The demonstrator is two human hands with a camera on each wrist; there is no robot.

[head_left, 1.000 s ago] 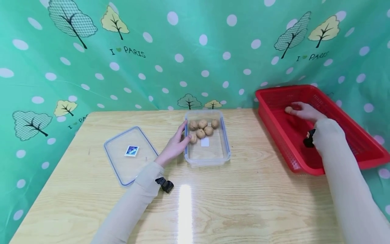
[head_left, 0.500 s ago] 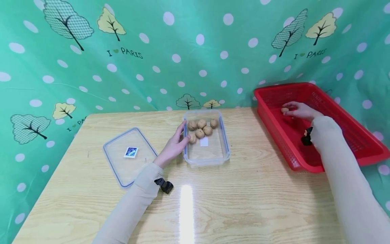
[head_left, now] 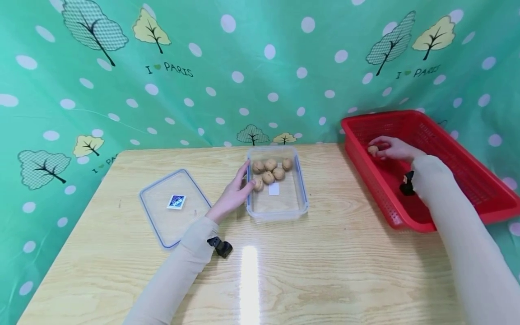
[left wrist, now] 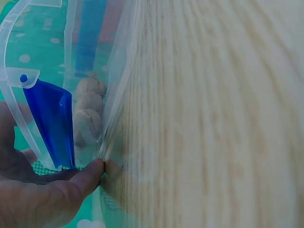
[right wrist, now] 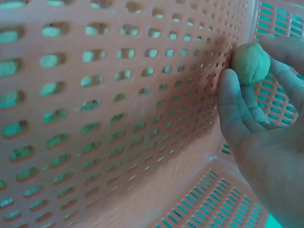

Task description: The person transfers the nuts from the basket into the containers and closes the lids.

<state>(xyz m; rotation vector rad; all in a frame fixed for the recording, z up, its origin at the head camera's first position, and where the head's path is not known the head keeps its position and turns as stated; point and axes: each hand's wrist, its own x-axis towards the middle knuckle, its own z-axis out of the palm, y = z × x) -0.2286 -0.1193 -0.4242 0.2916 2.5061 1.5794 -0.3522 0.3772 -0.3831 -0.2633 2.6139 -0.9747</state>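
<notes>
In the head view, my left hand (head_left: 232, 195) holds the left side of a clear plastic box (head_left: 284, 205), thumb and fingers at its wall. Up close in the left wrist view, the thumb (left wrist: 90, 176) lies low on that wall beside a blue latch flap (left wrist: 50, 123). Several walnuts (head_left: 268, 177) lie inside, toward the back left, near a white packet (head_left: 274, 189). My right hand (head_left: 393, 149) is within a red basket (head_left: 406, 225). It pinches a walnut (right wrist: 251, 63) between thumb and fingers, close by the basket's perforated wall (right wrist: 128, 90).
A clear lid (head_left: 156, 225) with a blue rim lies flat on the wooden table (head_left: 308, 280), left of the box. On it sits a small blue and white packet (head_left: 176, 201). A green patterned cloth (head_left: 215, 104) hangs behind the table.
My right hand has moved left inside the basket with the walnut, toward the left wall. My left hand and the box have stayed in place.
</notes>
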